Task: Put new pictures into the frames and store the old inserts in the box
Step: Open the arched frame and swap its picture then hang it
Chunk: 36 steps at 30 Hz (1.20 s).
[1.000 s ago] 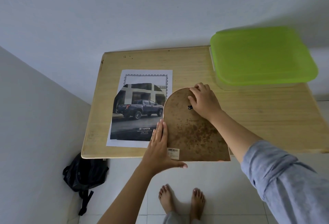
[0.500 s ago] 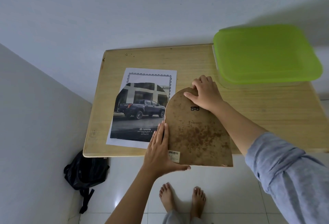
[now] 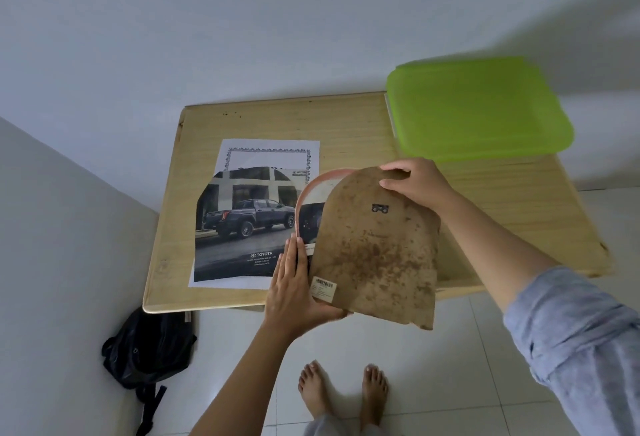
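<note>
An arched picture frame (image 3: 304,193) with a pink rim lies face down at the table's front edge. Its stained brown backing board (image 3: 377,252) is lifted off and tilted up to the right; my right hand (image 3: 414,183) grips the board's rounded top. An old insert (image 3: 310,222) shows inside the frame, mostly hidden by the board. My left hand (image 3: 294,283) rests flat on the frame's left side, thumb under its bottom edge. A printed truck picture (image 3: 249,214) lies flat on the table to the left. The box with a green lid (image 3: 478,110) stands at the back right, lid on.
The wooden table (image 3: 346,124) stands against a white wall, with another wall close on the left. A black backpack (image 3: 149,349) lies on the tiled floor under the table's left corner. My bare feet (image 3: 343,387) stand in front of the table.
My right hand has lifted the backing board up and to the right off the frame, exposing the pink rim and the insert underneath. My left hand stays on the frame's left side.
</note>
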Available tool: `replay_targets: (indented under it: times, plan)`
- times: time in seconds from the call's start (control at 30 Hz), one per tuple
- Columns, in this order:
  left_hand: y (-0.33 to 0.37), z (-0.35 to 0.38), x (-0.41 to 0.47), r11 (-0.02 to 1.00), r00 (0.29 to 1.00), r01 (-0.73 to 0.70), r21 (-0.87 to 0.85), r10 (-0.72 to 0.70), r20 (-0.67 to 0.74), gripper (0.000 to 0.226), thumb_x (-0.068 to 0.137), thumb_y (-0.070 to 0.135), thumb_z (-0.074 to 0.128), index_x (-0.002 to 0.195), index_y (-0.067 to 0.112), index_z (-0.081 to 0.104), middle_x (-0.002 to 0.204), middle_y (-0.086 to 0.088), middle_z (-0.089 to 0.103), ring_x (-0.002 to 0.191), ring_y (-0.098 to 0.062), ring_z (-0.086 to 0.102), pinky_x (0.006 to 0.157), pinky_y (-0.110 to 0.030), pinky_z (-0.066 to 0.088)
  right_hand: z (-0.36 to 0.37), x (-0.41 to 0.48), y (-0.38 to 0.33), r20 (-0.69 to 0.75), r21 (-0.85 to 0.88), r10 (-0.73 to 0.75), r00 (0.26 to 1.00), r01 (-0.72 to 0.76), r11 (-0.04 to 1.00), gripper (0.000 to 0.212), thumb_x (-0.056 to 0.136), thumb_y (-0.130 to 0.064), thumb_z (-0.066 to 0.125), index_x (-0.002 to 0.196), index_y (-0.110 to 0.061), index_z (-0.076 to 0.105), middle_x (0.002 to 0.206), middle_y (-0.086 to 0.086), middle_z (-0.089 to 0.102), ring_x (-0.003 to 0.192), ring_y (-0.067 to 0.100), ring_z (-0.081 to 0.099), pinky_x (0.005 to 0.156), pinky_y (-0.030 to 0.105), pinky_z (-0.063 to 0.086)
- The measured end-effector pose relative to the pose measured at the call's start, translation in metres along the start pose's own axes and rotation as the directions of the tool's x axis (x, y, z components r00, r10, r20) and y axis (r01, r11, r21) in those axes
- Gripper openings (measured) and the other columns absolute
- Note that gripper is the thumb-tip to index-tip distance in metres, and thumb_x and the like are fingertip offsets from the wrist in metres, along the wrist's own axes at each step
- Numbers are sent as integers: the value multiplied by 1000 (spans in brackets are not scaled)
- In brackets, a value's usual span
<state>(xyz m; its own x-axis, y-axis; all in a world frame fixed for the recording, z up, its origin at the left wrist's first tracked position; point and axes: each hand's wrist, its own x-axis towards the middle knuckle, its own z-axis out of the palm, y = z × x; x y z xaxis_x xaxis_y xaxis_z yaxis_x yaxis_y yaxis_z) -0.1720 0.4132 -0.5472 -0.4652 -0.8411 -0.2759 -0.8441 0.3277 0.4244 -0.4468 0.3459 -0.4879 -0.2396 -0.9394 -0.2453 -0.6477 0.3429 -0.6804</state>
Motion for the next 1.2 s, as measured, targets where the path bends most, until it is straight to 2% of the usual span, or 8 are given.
replay_targets:
  times: [0.17, 0.3, 0.4, 0.5, 0.7, 0.93, 1.03, 1.2]
  plan:
    - [-3, -1, 0, 999, 999, -28, 26, 28, 16, 144, 41, 97, 35, 135, 13, -37, 150, 0, -31, 136, -7, -31, 110, -23, -20, -7, -17, 13, 7, 215, 109, 994, -108, 971, 45, 76, -21, 75, 119, -17, 62, 125, 1, 59, 115, 16, 53, 97, 25, 38]
    - [-3, -1, 0, 999, 999, -38, 23, 37, 13, 144, 43, 95, 40, 135, 14, -37, 151, 0, -30, 137, -8, -30, 110, -22, -20, -14, -31, 25, 126, 632, 251, 960, -273, 726, 47, 78, -6, 69, 122, -16, 59, 123, 12, 60, 100, 22, 62, 88, 38, 52]
    - [-3, 1, 0, 999, 999, -35, 15, 35, 1, 144, 42, 95, 39, 137, 14, -33, 152, -1, -27, 138, -9, -27, 111, -24, -17, -16, -43, 32, 221, 632, 256, 941, -338, 698, 51, 85, -14, 63, 132, -30, 48, 130, 4, 53, 106, 20, 57, 88, 39, 49]
    - [-4, 3, 0, 999, 999, -38, 9, 38, -5, 143, 43, 96, 39, 138, 15, -32, 153, -1, -24, 140, -9, -24, 113, -26, -14, -10, -58, 41, 256, 555, 345, 903, -429, 713, 49, 89, -19, 60, 133, -30, 41, 116, -1, 55, 95, 15, 56, 73, 35, 48]
    - [-5, 4, 0, 999, 999, -42, -1, 42, -1, 142, 44, 94, 42, 136, 17, -34, 151, 1, -27, 138, -9, -27, 111, -25, -16, 12, -86, 65, -11, 695, 491, 871, -346, 630, 41, 74, -16, 76, 107, -21, 52, 112, 9, 60, 94, 25, 62, 74, 41, 54]
    - [-6, 2, -1, 999, 999, -42, -15, 43, 24, 144, 43, 93, 46, 131, 18, -40, 144, 4, -36, 138, -11, -28, 114, -29, -13, 16, -108, 85, -162, 874, 625, 764, -182, 450, 58, 74, -7, 75, 127, -11, 54, 111, 5, 63, 101, 21, 62, 90, 40, 51]
    - [-6, 2, -1, 999, 998, -43, -10, 44, 34, 143, 43, 94, 45, 129, 19, -42, 144, 4, -38, 137, -11, -30, 113, -29, -14, 6, -111, 101, -246, 846, 674, 697, -186, 501, 54, 74, -11, 76, 124, -10, 57, 115, 8, 63, 102, 22, 62, 91, 39, 50]
    - [-6, 2, -1, 999, 998, -31, -14, 32, 49, 143, 41, 95, 44, 131, 22, -40, 146, 4, -35, 136, -12, -30, 115, -33, -8, -16, -108, 112, -486, 634, 637, 599, -260, 728, 42, 79, -14, 71, 117, -2, 61, 118, 12, 63, 108, 23, 59, 91, 28, 46]
